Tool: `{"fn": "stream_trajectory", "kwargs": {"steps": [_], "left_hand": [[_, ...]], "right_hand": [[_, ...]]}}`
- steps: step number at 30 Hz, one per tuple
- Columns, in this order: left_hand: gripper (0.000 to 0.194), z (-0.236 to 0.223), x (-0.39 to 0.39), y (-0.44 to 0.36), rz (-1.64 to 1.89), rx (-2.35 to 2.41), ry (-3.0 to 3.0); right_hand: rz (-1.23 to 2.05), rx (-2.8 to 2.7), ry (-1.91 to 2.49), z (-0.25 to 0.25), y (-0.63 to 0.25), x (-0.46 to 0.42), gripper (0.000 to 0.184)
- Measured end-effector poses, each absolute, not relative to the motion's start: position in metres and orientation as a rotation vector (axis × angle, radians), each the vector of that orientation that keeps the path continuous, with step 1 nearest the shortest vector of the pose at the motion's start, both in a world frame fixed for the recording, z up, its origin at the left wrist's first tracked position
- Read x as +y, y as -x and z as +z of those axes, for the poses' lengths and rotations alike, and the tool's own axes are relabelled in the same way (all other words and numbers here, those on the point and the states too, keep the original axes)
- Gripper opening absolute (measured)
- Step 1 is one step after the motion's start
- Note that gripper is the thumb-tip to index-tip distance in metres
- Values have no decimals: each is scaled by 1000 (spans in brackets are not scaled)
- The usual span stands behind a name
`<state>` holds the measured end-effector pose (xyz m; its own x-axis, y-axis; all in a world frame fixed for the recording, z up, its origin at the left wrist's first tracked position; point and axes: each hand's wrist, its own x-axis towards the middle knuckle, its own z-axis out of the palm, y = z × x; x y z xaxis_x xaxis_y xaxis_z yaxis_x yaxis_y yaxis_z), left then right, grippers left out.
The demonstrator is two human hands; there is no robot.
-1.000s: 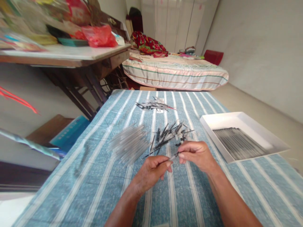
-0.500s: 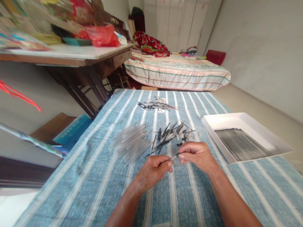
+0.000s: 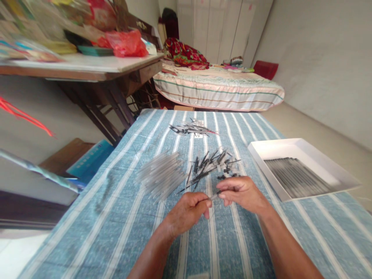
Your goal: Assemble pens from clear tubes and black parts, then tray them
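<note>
My left hand (image 3: 192,207) pinches a slim translucent pen barrel (image 3: 214,196) between thumb and fingers. At the barrel's dark far end, the thumb and fingertips of my right hand (image 3: 240,193) are closed on it. Just left of the hands lies a pile of clear pen barrels (image 3: 161,174). Beyond them is a heap of small black and clear pen parts (image 3: 213,162). Several tiny black pieces (image 3: 228,174) lie right above my right hand. Further back rests a bundle of thin dark and clear sticks (image 3: 192,128), one with red on it.
A white box (image 3: 302,147) on the right holds a row of dark-cored pens (image 3: 296,176). Blue-and-white striped cloth (image 3: 116,232) covers the table. A side table (image 3: 87,68) with bags stands at left; a bed (image 3: 217,87) is behind.
Both hands stay together over the cloth. My right hand has shifted slightly left and down, its fingers now a little more spread around the barrel's end.
</note>
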<state>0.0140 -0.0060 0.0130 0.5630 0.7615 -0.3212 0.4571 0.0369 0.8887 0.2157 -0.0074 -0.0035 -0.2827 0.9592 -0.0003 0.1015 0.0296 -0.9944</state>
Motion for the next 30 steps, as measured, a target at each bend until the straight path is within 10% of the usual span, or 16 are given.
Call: {"fn": "stream_trajectory", "kwargs": {"steps": [30], "left_hand": [[30,13,-5,-17,343,1130,-1756]], "right_hand": [[1306,-1717,1298,-3,-211,-6,37]]}}
